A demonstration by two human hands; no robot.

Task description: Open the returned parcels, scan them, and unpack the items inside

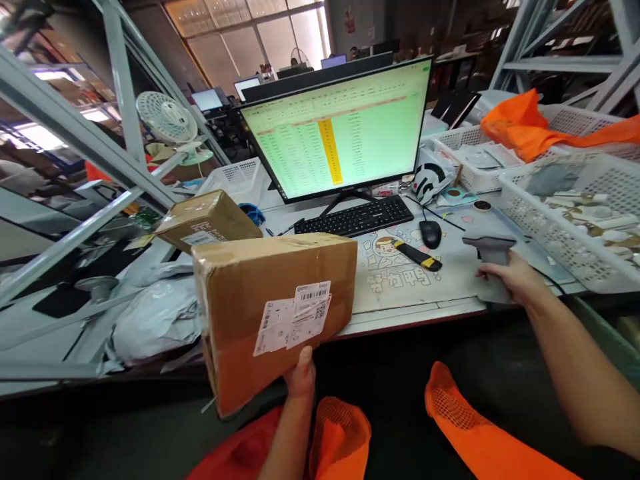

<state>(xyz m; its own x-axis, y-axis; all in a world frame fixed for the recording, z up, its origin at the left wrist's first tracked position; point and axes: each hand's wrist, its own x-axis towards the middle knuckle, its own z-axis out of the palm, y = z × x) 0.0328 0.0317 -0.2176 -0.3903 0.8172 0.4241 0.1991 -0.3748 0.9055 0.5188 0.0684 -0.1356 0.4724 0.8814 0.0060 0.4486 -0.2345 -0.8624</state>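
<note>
My left hand [302, 375] grips a brown cardboard box [235, 333] from below, thumb on its front face and the other fingers hidden behind. White shipping labels [294, 315] with barcodes face me on the box, which is tilted at the desk's front edge. On the right, my right hand [515, 277] is wrapped around the handle of a grey barcode scanner [490, 250] over the desk mat. Between the two lies a black and yellow utility knife [417, 255], with a black mouse [431, 234] just behind it.
A monitor [345, 127] showing a spreadsheet stands behind a black keyboard [355, 217]. Another cardboard box [207, 220] sits behind the held one, near plastic-wrapped parcels [155, 317]. White plastic baskets [565, 220] line the right side. A metal frame [125, 87] and small fan [167, 119] are left.
</note>
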